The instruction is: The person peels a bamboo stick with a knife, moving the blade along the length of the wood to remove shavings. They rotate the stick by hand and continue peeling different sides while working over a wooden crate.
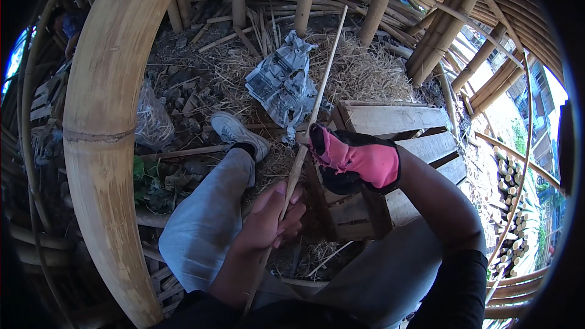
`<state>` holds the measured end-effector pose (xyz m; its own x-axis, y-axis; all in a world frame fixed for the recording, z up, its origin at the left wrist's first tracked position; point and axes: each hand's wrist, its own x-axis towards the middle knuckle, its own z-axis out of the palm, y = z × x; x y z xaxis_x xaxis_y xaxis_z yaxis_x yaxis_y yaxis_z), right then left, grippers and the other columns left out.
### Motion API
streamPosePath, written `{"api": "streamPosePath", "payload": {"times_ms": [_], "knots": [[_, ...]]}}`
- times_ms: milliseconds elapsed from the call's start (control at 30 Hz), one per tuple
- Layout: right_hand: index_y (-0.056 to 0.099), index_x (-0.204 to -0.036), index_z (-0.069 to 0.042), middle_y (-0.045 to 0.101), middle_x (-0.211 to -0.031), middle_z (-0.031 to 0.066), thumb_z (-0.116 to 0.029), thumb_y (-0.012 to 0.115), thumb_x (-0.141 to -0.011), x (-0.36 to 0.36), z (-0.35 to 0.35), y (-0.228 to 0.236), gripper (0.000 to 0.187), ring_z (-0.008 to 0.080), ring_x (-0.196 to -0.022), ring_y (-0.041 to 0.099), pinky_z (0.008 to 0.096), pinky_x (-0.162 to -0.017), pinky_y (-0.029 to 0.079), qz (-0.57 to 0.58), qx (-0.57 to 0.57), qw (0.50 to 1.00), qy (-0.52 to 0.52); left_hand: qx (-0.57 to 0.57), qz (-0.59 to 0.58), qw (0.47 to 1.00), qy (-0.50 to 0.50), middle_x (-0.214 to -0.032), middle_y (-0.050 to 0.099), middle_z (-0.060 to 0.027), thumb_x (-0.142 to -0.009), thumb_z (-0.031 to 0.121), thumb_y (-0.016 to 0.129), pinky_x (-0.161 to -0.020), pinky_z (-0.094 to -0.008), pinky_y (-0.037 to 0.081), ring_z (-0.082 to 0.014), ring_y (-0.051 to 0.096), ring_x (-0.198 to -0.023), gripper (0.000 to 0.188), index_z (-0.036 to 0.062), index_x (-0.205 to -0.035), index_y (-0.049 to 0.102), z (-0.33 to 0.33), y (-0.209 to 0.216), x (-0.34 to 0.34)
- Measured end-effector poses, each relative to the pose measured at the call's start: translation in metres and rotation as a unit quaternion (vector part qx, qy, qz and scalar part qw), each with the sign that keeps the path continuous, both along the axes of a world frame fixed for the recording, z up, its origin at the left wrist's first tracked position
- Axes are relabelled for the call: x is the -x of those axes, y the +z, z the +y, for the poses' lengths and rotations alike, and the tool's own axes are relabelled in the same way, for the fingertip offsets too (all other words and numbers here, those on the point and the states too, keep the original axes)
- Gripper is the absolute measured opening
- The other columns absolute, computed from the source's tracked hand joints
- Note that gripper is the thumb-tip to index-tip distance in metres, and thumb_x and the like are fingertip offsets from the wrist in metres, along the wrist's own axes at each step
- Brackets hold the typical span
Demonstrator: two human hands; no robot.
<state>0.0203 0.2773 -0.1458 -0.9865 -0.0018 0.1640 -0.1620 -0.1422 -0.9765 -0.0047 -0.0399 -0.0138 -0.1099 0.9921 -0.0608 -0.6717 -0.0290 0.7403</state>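
A long, thin bamboo strip (327, 70) slants from the upper middle down toward my lap. My bare left hand (272, 218) is closed round its lower part, thumb along the strip. My right hand (359, 161), in a torn pink and black glove, is closed right beside the middle of the strip. A short pale stub (302, 138) pokes out by the gloved fingers and meets the strip; what it belongs to is hidden by the glove. Under the right hand stands a crate of wooden slats (396, 119).
A thick bamboo pole (103, 85) rises close on my left. Crumpled newspaper (283, 79) lies on straw ahead, with a plastic bag (152, 119) to its left. Upright bamboo posts (306, 0) and stacked poles stand behind. Cut bamboo ends (512, 219) are piled at right.
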Motion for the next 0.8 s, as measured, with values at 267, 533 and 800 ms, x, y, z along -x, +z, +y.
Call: {"api": "streamPosePath", "payload": {"times_ms": [267,533,800], "knots": [[0.061,-0.135,-0.031,0.066,-0.092,0.0052,-0.028,0.052,-0.100,-0.090,-0.094,0.244,0.036,0.0212,-0.073,0.065,0.0339,-0.060,0.052,-0.006,-0.791,0.592,-0.156,-0.020,-0.014,1.000,0.006,-0.052,0.033,0.0029,-0.109,0.047,0.025,-0.037,-0.0226,0.025,-0.0076,0.024,-0.033,0.041,0.0116,-0.097,0.042,0.013,0.012,0.001],[0.066,-0.119,-0.015,0.066,-0.094,0.0045,-0.021,0.062,-0.091,-0.080,-0.105,0.218,0.029,0.0231,-0.072,0.065,0.0377,-0.055,0.049,0.105,-0.777,0.555,-0.278,-0.004,0.047,0.997,0.054,-0.055,0.035,0.0019,-0.109,0.044,0.028,-0.037,-0.0226,0.025,-0.0070,0.027,-0.036,0.040,0.0086,-0.101,0.044,0.015,0.017,0.000],[0.064,-0.097,-0.016,0.052,-0.069,0.0001,-0.024,0.065,-0.086,-0.065,-0.109,0.205,0.014,0.0188,-0.057,0.053,0.0355,-0.049,0.039,0.150,-0.844,0.407,-0.317,0.013,0.102,0.991,0.089,-0.056,0.033,0.0029,-0.109,0.045,0.030,-0.038,-0.0218,0.027,-0.0053,0.027,-0.040,0.038,0.0098,-0.102,0.044,0.010,0.017,0.002]]}}
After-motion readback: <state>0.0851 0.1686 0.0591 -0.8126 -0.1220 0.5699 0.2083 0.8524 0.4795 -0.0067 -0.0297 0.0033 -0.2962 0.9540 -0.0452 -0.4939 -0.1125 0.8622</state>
